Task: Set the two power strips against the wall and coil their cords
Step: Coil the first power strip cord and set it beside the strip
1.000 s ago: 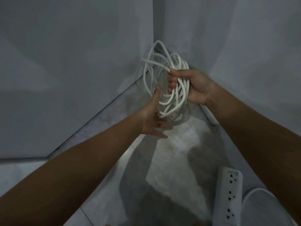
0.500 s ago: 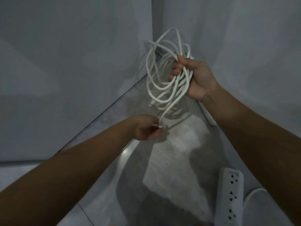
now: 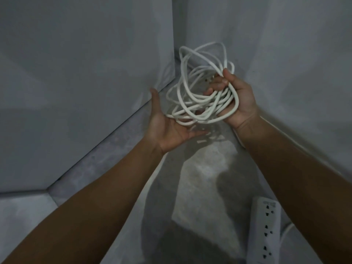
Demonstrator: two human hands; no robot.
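In a dim corner where the left wall (image 3: 76,82) meets the right wall (image 3: 295,54), your right hand (image 3: 241,103) keeps its fingers curled tight round a loose bundle of white cord (image 3: 192,116), held in the air above the grey floor (image 3: 200,178).

Half a second ago your left hand (image 3: 167,130) was lower down, closed in a pinch on a single strand trailing from the bundle. It has since let go and risen. It now lies palm up with straight, spread fingers just beneath the lowest loops, gripping nothing. Whether those loops actually rest on the palm cannot be told from this angle.

The bundle has changed shape as well. Earlier its loops stood tall above your right fist. Now they sag sideways and fan out to the left, toward the waiting palm, with only a few loops rising above your knuckles. Small brassy points show among the strands by your right fingertips, too small to identify.

One white power strip (image 3: 265,231) lies face up on the floor at the lower right, near the foot of the right wall and partly hidden by your right forearm. It sits where it did before, well apart from the cord you are holding.
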